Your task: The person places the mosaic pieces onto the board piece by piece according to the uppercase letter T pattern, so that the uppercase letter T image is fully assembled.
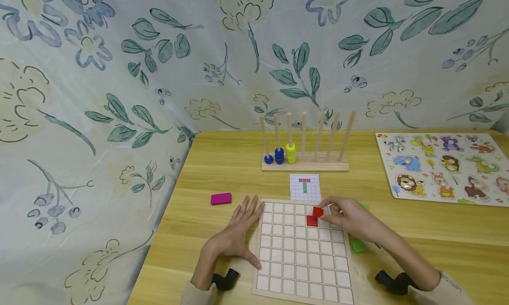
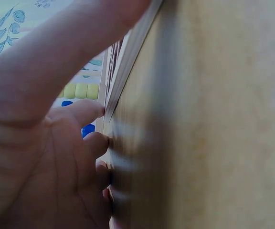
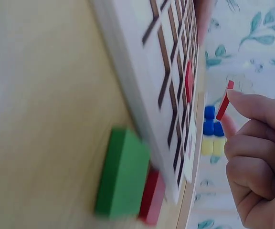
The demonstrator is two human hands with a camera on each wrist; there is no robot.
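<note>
The right hand [image 1: 345, 216] pinches a small red tile [image 1: 318, 211] between thumb and fingertips, over the far part of the gridded board [image 1: 289, 256], near its right side. From the head, the tile shows a square face with no clear long axis, turned slightly askew to the grid and overlapping the second red tile [image 1: 312, 221], which lies in a cell of the second row from the far edge. The right wrist view shows the held tile nearly edge-on instead, as a thin slab whose long axis slants from upper right to lower left of that picture, apart from the board. It also shows the other fingers curled towards the palm, and a green block [image 3: 123, 174] beside a red block [image 3: 153, 196] next to the board's edge, largely covered by the right arm in the head view. The left hand [image 1: 238, 234] is spread along the board's left side, thumb and index finger at its edge; the left wrist view adds its palm. Only the head view shows the whole pattern card [image 1: 305, 188], its T stem pointing towards the board.
</note>
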